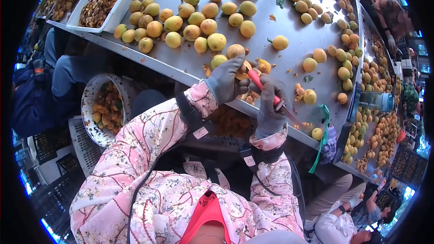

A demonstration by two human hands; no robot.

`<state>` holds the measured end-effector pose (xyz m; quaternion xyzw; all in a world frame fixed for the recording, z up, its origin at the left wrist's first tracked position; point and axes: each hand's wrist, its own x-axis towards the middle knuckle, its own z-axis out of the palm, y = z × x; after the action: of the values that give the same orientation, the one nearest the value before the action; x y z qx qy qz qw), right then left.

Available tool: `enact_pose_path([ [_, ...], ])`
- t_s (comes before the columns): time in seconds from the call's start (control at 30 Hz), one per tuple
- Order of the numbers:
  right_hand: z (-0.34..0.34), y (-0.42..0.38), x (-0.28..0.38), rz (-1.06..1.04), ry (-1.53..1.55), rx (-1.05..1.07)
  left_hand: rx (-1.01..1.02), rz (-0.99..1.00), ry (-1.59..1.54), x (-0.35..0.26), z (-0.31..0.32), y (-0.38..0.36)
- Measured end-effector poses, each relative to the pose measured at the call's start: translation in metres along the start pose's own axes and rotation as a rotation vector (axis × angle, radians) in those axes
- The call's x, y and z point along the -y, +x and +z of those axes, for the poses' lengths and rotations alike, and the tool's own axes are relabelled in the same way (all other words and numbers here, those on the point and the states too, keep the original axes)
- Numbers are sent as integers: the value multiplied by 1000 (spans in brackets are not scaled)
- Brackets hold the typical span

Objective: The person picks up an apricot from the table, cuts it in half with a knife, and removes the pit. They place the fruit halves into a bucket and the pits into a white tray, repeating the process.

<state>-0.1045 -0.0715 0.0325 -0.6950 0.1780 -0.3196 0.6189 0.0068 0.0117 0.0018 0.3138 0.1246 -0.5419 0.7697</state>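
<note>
My left hand (227, 77), in a grey glove, is closed on an apricot-like fruit above the front edge of the metal table (275, 18); its fingers hide most of that fruit. Close beside it, my right hand (271, 104), gloved too, is wrapped round a red-handled tool (256, 79), whose tip points at the fruit. A cut yellow fruit (264, 66) lies just beyond the hands. Bits of flesh are scattered on the metal around them. Whole yellow-orange fruits (217, 41) lie in a loose group past my left hand.
A white tray (72, 18) of brown stones stands at the back left. Below the table edge at left is a bucket (88, 113) of fruit pieces. A green ribbon (323, 140) and a bottle (375, 101) are at the right. Other people (332, 223) sit at the lower right.
</note>
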Motion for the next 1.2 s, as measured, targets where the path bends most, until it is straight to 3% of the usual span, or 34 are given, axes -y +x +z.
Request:
enact_pose_path([
  [0.03, 0, 1, -1, -1, -1, 2, 0, 2, -2, 0, -7, 3],
  [0.1, -1, 2, -2, -161, -148, 79, 311, -69, -181, -4, -17, 3],
  [0.13, -2, 2, -4, -211, -208, 130, 324, -76, -177, -6, -14, 2],
  [0.2, -3, 3, 3, -230, -236, 131, 52, -9, -22, -6, -8, -5],
  [0.37, -14, -1, -7, -58, -117, 22, 161, 97, -18, -5, -12, -3],
  [0.43, -21, 5, -7, 5, -36, -92, 44, 226, 191, -3, -5, -5],
  [0.47, -25, 8, -7, 73, 51, -197, 5, 383, 383, 1, 1, -5],
  [0.5, -29, 12, -4, 68, 50, -204, 12, 382, 386, 3, -2, -2],
  [0.57, -35, 18, 3, 340, 78, -344, -19, 885, 1245, 6, -14, 3],
  [0.6, -36, 19, 3, 346, 61, -375, 6, 990, 1306, 5, -9, 1],
  [0.83, -33, 9, -12, 353, 188, -346, 10, 942, 1134, 4, -8, 5],
  [0.9, -36, 8, -26, 301, 173, -303, 0, 1026, 1334, -1, -13, 7],
  [0.93, -36, 11, -20, 264, 153, -326, 28, 1045, 1290, -2, -14, 11],
  [1.0, -29, 10, -10, 350, 215, -195, 83, 1063, 1241, 2, -11, 10],
  [1.07, -26, 9, -15, 304, 225, -197, -25, 990, 1186, 1, -3, 1],
  [1.17, -26, 9, -14, 272, 235, -177, -101, 1120, 1408, -1, -1, -1],
  [1.2, -26, 10, -14, 290, 241, -176, -107, 1083, 1381, 0, 2, -3],
])
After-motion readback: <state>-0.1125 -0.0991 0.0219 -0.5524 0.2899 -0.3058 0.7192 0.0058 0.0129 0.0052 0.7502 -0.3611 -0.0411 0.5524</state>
